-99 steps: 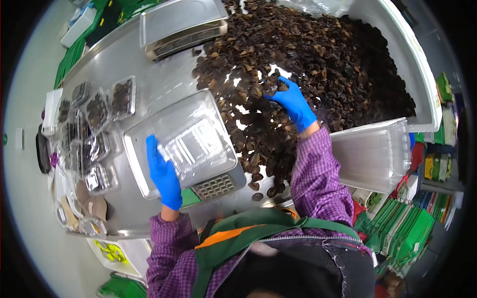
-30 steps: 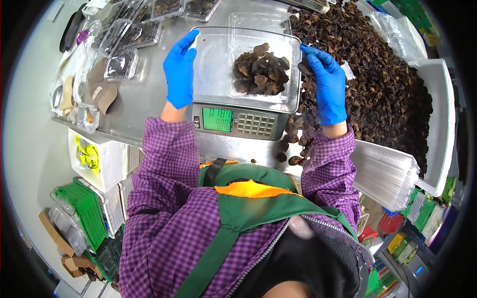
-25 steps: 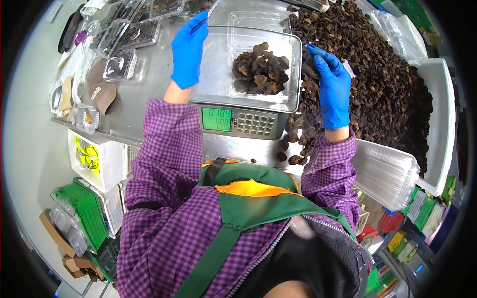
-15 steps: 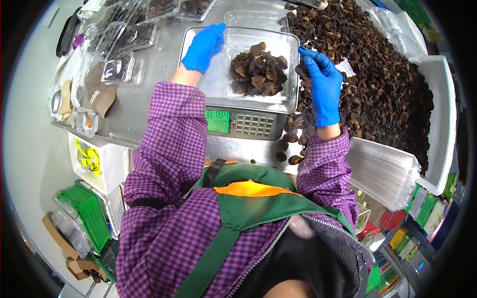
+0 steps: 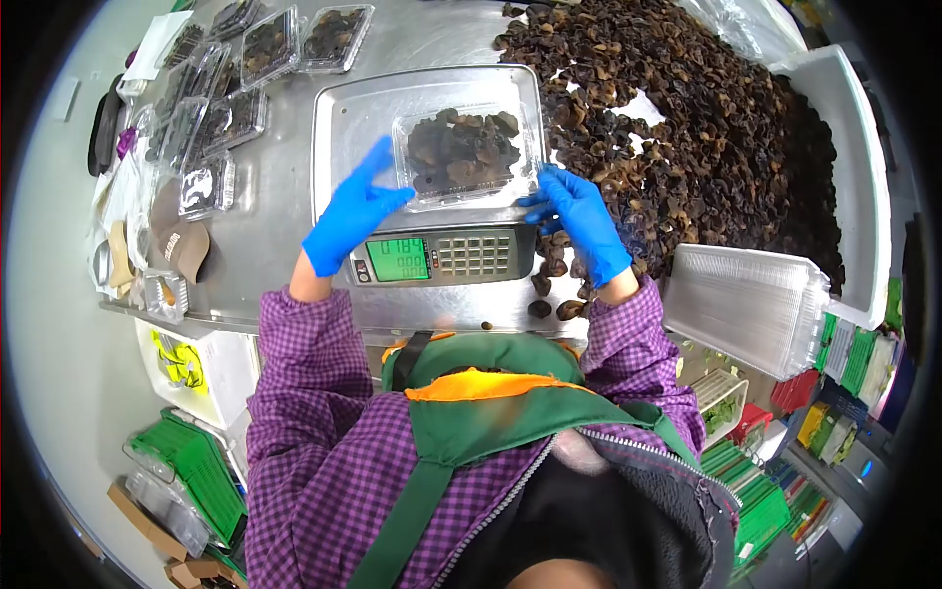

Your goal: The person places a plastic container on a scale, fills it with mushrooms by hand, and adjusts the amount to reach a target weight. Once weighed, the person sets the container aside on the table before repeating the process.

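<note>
A clear plastic clamshell box (image 5: 461, 157) filled with dark brown wood ear mushrooms sits on the steel tray (image 5: 358, 108) of a digital scale (image 5: 437, 257). Its lid lies over the mushrooms. My left hand (image 5: 355, 211), in a blue glove, is open at the box's left side, thumb and fingers spread over the tray. By the box's front right corner is my right hand (image 5: 581, 218), also blue-gloved, its fingers apart and nothing in them. The scale's green display (image 5: 399, 259) is lit.
A large heap of wood ear mushrooms (image 5: 687, 147) spreads over the right side of the table, beside a white foam box (image 5: 863, 187). Stacked clear containers (image 5: 741, 304) stand at front right. Several filled boxes (image 5: 270, 47) and a brown cap (image 5: 186, 245) lie to the left.
The box's lid, folded back before, now covers the mushrooms. My left hand has come from the tray's back edge to its front left; my right hand has moved nearer the front corner.
</note>
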Available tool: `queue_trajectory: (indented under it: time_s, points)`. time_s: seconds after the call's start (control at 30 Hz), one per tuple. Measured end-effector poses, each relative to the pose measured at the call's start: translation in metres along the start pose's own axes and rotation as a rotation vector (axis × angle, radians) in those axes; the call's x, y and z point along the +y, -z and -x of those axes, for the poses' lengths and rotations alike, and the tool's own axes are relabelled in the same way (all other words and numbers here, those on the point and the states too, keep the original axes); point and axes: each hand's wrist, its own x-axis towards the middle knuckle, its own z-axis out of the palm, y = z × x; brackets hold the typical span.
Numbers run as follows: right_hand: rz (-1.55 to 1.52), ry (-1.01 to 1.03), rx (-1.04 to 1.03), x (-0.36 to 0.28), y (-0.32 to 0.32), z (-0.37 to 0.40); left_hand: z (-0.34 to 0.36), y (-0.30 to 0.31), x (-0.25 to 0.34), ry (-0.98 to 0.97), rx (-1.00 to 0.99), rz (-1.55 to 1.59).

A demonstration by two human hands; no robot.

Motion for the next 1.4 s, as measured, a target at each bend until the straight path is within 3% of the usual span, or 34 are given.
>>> queue_trajectory:
  time_s: [0.03, 0.07, 0.3, 0.37, 0.43, 0.47, 0.5, 0.53, 0.57, 0.6, 0.63, 0.67, 0.7, 0.83, 0.9, 0.97, 1.0, 1.1, 1.13, 1.23, 1.3, 1.37, 1.4]
  points:
    - [-0.039, 0.032, -0.010, 0.008, -0.004, -0.005, 0.006, 0.000, -0.003, 0.067, -0.144, 0.193]
    - [-0.075, 0.065, -0.023, 0.015, -0.006, -0.010, 0.009, -0.002, -0.009, 0.038, -0.153, 0.282]
    - [0.018, 0.072, 0.045, 0.015, -0.006, -0.019, 0.003, -0.019, -0.014, 0.094, -0.076, 0.379]
    - [0.345, 0.269, 0.143, 0.008, 0.010, -0.002, 0.006, -0.023, -0.013, 0.092, 0.065, 0.338]
    - [0.469, 0.416, 0.317, -0.024, 0.033, 0.041, 0.013, -0.022, -0.006, 0.086, 0.077, 0.323]
    - [0.647, 0.512, 0.505, -0.030, 0.061, 0.062, 0.014, -0.021, -0.004, 0.081, 0.092, 0.309]
    - [0.508, 0.631, 0.557, -0.047, 0.086, 0.090, 0.016, -0.017, -0.006, 0.082, 0.094, 0.313]
    - [0.756, 0.707, 0.728, -0.055, 0.122, 0.118, 0.018, -0.009, -0.011, 0.068, 0.112, 0.305]
    - [0.866, 0.500, 0.927, -0.072, 0.144, 0.152, 0.021, -0.002, -0.016, 0.056, 0.130, 0.296]
    - [1.211, 0.516, 1.036, -0.075, 0.181, 0.177, 0.023, 0.005, -0.018, 0.067, 0.134, 0.298]
    - [1.329, 0.491, 1.071, -0.068, 0.220, 0.198, 0.023, 0.012, -0.016, 0.041, 0.135, 0.332]
    - [1.400, 0.314, 1.078, -0.053, 0.260, 0.216, 0.023, 0.019, -0.013, 0.014, 0.138, 0.365]
    - [1.354, 0.130, 0.993, -0.036, 0.303, 0.231, 0.024, 0.022, -0.007, 0.023, 0.146, 0.365]
    - [0.759, 0.038, 0.862, -0.020, 0.327, 0.239, 0.016, 0.028, 0.004, 0.014, 0.184, 0.350]
    - [0.921, -0.008, 0.890, -0.019, 0.323, 0.234, 0.011, 0.026, 0.009, -0.026, 0.172, 0.310]
    - [1.051, 0.237, 0.897, -0.010, 0.321, 0.229, 0.002, 0.025, 0.006, -0.036, 0.168, 0.296]
    - [0.942, 0.234, 0.816, -0.012, 0.314, 0.231, -0.004, 0.024, 0.004, -0.042, 0.166, 0.285]
    - [0.992, 0.176, 0.803, -0.010, 0.303, 0.235, -0.022, 0.022, 0.001, -0.018, 0.162, 0.285]
    - [0.806, 0.192, 0.776, -0.010, 0.313, 0.241, -0.029, 0.021, -0.002, -0.021, 0.162, 0.286]
    - [0.557, 0.152, 0.847, -0.015, 0.333, 0.262, -0.052, 0.017, -0.010, -0.018, 0.126, 0.332]
    - [0.689, 0.330, 1.207, -0.024, 0.358, 0.286, -0.070, 0.015, -0.010, -0.055, 0.081, 0.238]
    - [0.859, 0.393, 1.375, -0.078, 0.291, 0.298, -0.107, 0.003, -0.037, -0.113, 0.126, -0.024]
    - [0.860, 0.476, 1.349, -0.095, 0.249, 0.284, -0.110, 0.000, -0.033, -0.148, 0.096, -0.082]
